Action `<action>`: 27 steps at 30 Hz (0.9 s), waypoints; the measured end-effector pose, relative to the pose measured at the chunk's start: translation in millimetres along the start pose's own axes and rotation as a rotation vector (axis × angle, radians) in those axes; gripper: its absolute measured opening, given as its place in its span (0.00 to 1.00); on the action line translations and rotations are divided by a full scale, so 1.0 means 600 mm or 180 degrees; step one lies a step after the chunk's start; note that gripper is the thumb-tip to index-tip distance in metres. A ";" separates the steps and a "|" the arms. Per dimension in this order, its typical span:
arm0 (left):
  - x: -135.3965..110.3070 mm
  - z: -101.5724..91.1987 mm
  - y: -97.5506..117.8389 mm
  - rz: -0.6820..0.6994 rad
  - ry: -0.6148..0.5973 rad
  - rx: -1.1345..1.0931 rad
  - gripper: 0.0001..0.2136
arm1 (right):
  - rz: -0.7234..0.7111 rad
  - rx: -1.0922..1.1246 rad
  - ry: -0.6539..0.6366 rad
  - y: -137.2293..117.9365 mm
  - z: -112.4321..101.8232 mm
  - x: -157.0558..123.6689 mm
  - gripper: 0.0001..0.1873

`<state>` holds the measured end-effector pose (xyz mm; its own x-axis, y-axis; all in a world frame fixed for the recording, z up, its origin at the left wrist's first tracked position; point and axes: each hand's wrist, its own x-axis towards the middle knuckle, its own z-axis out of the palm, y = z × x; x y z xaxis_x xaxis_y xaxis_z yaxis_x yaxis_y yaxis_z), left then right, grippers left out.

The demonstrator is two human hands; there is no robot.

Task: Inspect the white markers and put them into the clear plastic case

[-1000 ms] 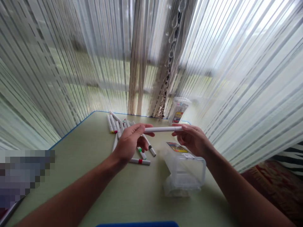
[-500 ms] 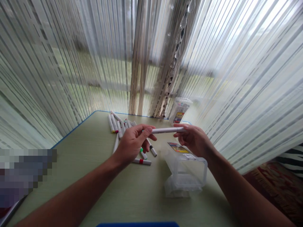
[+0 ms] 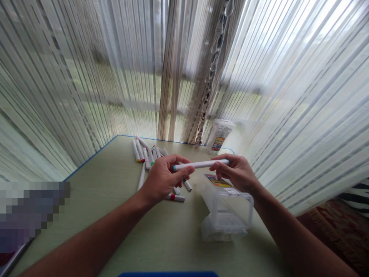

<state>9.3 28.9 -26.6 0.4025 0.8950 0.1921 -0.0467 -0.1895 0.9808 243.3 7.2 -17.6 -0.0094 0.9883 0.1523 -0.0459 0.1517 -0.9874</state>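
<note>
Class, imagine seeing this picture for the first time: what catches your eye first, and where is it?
First, the white marker held between the left hand and right hand at mid-frame, above the green table. Next, the clear plastic box lying below the right hand, and the loose markers scattered beyond the left hand. Striped curtains fill the background.

The left hand (image 3: 163, 179) and right hand (image 3: 238, 171) pinch either end of a white marker (image 3: 200, 165) held level above the green table (image 3: 115, 184). Below it stands a clear plastic case (image 3: 227, 209); loose markers (image 3: 147, 154) lie scattered beyond the left hand, and a second clear container (image 3: 219, 136) stands by the striped curtains (image 3: 86, 69)
</note>
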 end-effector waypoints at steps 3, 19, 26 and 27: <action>0.000 0.000 0.001 -0.0001 -0.0013 -0.0024 0.17 | -0.0013 0.0007 -0.0025 0.000 0.000 -0.001 0.17; 0.005 0.000 0.006 0.0008 0.0166 -0.0447 0.17 | 0.0113 0.0468 -0.0196 -0.005 -0.005 -0.002 0.15; 0.005 0.001 0.007 -0.0053 0.0240 -0.0745 0.17 | 0.0203 0.0610 -0.0223 -0.007 -0.007 -0.002 0.16; 0.005 0.001 0.007 -0.0036 0.0228 -0.0738 0.17 | 0.0192 0.0595 -0.0205 -0.007 -0.006 -0.001 0.16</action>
<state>10.6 30.7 -22.2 0.3387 0.9245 0.1749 -0.2547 -0.0889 0.9629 247.0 5.7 -13.6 -0.0813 0.9915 0.1017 -0.2279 0.0808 -0.9703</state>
